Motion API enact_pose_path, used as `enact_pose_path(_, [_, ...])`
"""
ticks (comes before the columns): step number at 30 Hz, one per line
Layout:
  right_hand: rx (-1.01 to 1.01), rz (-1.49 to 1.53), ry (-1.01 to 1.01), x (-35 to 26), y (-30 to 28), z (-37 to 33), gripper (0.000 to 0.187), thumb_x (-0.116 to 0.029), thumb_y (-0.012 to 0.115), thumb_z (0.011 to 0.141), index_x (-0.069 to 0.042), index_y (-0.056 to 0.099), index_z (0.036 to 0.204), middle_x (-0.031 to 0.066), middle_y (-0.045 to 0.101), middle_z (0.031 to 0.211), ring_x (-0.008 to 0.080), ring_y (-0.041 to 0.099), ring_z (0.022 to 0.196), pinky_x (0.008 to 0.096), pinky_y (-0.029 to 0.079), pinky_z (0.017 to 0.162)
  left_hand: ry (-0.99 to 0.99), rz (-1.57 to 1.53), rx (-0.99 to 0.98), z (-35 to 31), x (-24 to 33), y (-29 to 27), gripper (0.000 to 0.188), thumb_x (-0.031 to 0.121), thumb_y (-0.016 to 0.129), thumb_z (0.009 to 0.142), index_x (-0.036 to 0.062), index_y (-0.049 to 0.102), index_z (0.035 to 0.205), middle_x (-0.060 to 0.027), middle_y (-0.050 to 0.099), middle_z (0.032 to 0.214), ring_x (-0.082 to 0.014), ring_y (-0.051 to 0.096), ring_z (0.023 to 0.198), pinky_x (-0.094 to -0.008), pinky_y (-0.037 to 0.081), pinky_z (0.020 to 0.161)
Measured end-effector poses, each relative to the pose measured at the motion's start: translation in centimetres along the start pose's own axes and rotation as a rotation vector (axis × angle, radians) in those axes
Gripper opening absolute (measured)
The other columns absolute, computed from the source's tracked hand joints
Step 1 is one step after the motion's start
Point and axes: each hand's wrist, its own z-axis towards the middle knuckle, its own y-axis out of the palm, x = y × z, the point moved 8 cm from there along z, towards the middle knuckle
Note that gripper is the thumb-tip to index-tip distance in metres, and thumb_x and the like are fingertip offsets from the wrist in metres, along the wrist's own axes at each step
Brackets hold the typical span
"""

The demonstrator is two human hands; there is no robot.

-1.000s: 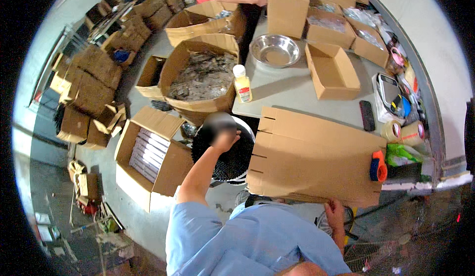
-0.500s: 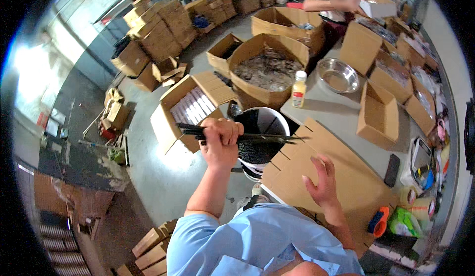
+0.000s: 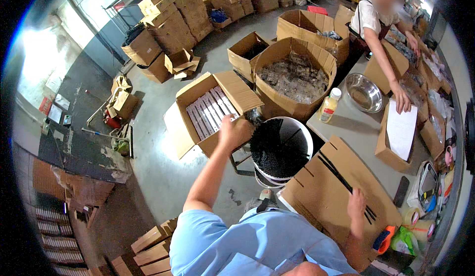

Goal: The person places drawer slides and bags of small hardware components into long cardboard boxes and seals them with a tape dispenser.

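My left hand (image 3: 230,130) is raised beside the white bucket (image 3: 303,132) full of thin black sticks, above the edge of an open carton of pale long packs (image 3: 208,110). Seen from the back with its fingers curled, the hand hides whatever it may hold. My right hand (image 3: 356,204) lies flat on a slotted cardboard sheet (image 3: 316,197) on the table. It rests at the near end of a small bundle of black sticks (image 3: 341,177) lying across that sheet.
A large carton of clear packets (image 3: 297,78) stands behind the bucket. On the grey table are a yellow bottle (image 3: 329,104), a steel bowl (image 3: 363,93) and small cartons. A co-worker's hand (image 3: 402,100) presses a white sheet (image 3: 401,127). Tape rolls (image 3: 418,224) lie at the right.
My left hand held a bundle of black sticks over the bucket; sticks now lie on the cardboard and that hand has moved left. My right hand has slid nearer along the sheet.
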Motion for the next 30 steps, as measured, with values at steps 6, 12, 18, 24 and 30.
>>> enact_pose_path(6, [-0.078,-0.098,0.202,2.8,5.0,-1.4,0.039,-0.022,0.054,0.089,-0.011,0.046,0.125,0.0176,0.037,0.133,0.0377,0.036,0.121,0.0552,0.023,0.103,-0.808,-0.231,0.074,10.2,-29.0,-4.4,0.03,0.022,0.062,0.074,-0.0058,0.064,0.086,-0.0203,0.061,0.104,-0.0272,0.06,0.09,-0.038,0.05,0.068])
enact_pose_path(12, [0.167,-0.218,0.147,2.8,6.6,-3.6,0.055,-0.04,0.056,0.083,-0.014,0.046,0.131,0.0151,0.036,0.138,0.0386,0.032,0.127,0.0625,0.016,0.104,-1.037,-0.223,0.245,11.9,-30.0,0.2,0.031,0.017,0.054,0.081,-0.0063,0.061,0.1,-0.0188,0.062,0.105,-0.0292,0.061,0.094,-0.0371,0.05,0.074])
enact_pose_path(18, [0.171,-0.145,0.172,1.3,5.3,-2.9,0.053,-0.041,0.054,0.085,-0.013,0.049,0.13,0.0155,0.035,0.141,0.0387,0.027,0.132,0.06,0.016,0.105,-1.051,-0.244,0.175,12.4,-34.4,-0.3,0.028,0.015,0.057,0.08,-0.0063,0.062,0.097,-0.0199,0.064,0.096,-0.0312,0.062,0.085,-0.0389,0.05,0.07])
enact_pose_path(24, [0.182,-0.063,0.2,1.8,4.2,-1.6,0.052,-0.036,0.054,0.087,-0.013,0.046,0.132,0.0149,0.034,0.143,0.0389,0.025,0.133,0.0586,0.018,0.105,-0.93,-0.077,0.178,13.2,-33.5,-3.7,0.025,0.014,0.059,0.08,-0.0063,0.063,0.094,-0.021,0.065,0.087,-0.0332,0.064,0.076,-0.0406,0.05,0.065])
enact_pose_path(30, [0.11,-0.064,0.388,6.2,3.6,-3.2,0.06,-0.043,0.058,0.083,-0.016,0.043,0.134,0.0135,0.025,0.147,0.04,0.02,0.135,0.061,0.016,0.106,-0.066,0.326,0.379,12.0,-9.4,-6.1,0.032,0.019,0.055,0.088,-0.0039,0.053,0.11,-0.0241,0.059,0.101,-0.0364,0.059,0.092,-0.048,0.048,0.075])
